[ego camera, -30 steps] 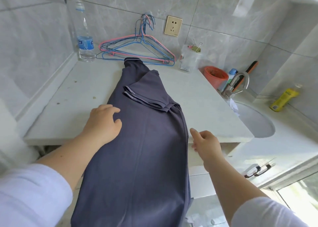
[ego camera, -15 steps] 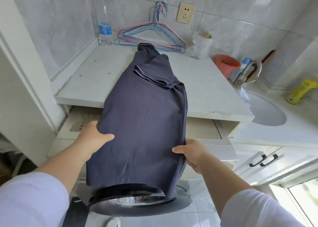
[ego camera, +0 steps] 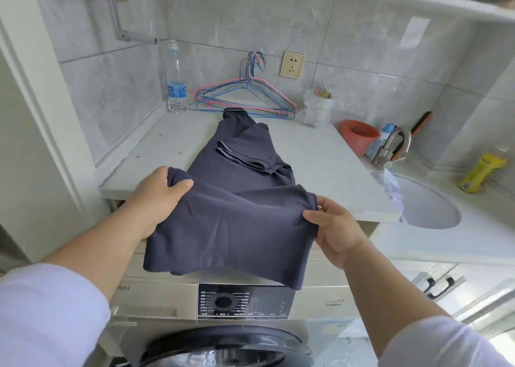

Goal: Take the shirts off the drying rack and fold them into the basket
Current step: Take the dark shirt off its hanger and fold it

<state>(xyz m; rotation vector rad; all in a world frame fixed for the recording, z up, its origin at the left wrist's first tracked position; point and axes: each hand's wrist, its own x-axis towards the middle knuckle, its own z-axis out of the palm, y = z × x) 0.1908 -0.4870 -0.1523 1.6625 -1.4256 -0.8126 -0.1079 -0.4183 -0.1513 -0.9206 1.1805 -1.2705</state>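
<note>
While the lower half of the dark blue shirt [ego camera: 237,221] is raised off the washing machine [ego camera: 167,299], its upper half lies flat on the bench [ego camera: 328,177], collar end towards the wall, sleeves folded inward across the back.

Left hand [ego camera: 158,199]: grip closed, thumb over and fingers under the left hem corner.
Right hand [ego camera: 334,230]: grip closed, thumb and fingers pinching the right hem corner.
Shirt state: narrow lengthwise fold done; the crosswise fold, hem towards collar, appears to be in hand.
Basket: not in view.

Hazards, as judged:
- Cloth between the two hands sags and hangs down over the machine's control panel [ego camera: 245,301]; if carried forward slack it may crease or land skewed over the sleeves.
- Uneven travel of the two hands would set the hem crooked.
- Dragging the hem forward may rumple the folded sleeves or push the collar into the wire hangers [ego camera: 245,102] just behind it.
- Small specks lie on the bench to the left of the shirt; a sideways shift could pick them up.
- Water bottle [ego camera: 176,79] and red cup [ego camera: 359,137] stand well apart; low risk.
</note>
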